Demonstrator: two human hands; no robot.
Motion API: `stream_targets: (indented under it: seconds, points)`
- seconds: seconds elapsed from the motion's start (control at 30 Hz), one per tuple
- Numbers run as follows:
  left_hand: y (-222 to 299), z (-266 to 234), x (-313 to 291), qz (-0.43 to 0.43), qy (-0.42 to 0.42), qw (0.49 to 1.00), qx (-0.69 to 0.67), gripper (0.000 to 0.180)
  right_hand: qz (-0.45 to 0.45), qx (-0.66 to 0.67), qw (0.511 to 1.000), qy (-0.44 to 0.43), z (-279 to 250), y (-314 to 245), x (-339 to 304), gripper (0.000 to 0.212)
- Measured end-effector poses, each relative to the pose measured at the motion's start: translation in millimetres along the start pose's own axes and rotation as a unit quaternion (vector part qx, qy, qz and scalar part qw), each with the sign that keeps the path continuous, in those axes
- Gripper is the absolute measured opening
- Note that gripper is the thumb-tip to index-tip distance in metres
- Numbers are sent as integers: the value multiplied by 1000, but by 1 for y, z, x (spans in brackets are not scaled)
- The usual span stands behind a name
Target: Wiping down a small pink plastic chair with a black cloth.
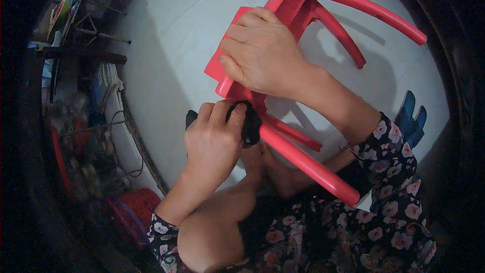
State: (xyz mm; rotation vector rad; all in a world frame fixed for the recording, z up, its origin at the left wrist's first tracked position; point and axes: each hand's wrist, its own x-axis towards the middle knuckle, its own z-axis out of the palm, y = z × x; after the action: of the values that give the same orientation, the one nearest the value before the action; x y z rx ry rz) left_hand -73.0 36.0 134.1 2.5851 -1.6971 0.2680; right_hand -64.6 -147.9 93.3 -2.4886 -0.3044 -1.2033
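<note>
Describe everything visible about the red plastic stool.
The smooth-looking, pinkish-red plastic stool is tipped over above the pale tiled floor, its four visible legs extending rightward. A flat panel shows at its left end. The person's right hand grips the frame; the left hand holds a bunched black cloth at the nearest leg's upper end. Whether it rests on the floor is unclear.

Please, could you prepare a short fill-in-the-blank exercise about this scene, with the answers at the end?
1. The cloth in the left grip is ____ in colour.
2. The right grip holds a seat made of red ____.
3. The person's dark sleeves have a ____ pattern.

Missing words: black; plastic; floral.
</note>
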Motion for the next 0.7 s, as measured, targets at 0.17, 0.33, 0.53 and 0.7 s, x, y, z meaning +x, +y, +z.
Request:
stream_targets:
  seconds: [0.17,0.33,0.53,0.7]
  points:
    - [2,-8,5,31,-14,999,-28,34,5,-1,1000,13,-2,-1,0,13]
    - [3,-3,7,102,1,992,-81,33,16,-14,1000,12,-5,-1,-1,13]
    - [-2,5,1,60,1,998,-2,33,1,3,1000,-10,-7,2,-2,12]
    - [-4,9,0,49,27,998,3,32,-1,0,1000,-1,-6,2,-2,12]
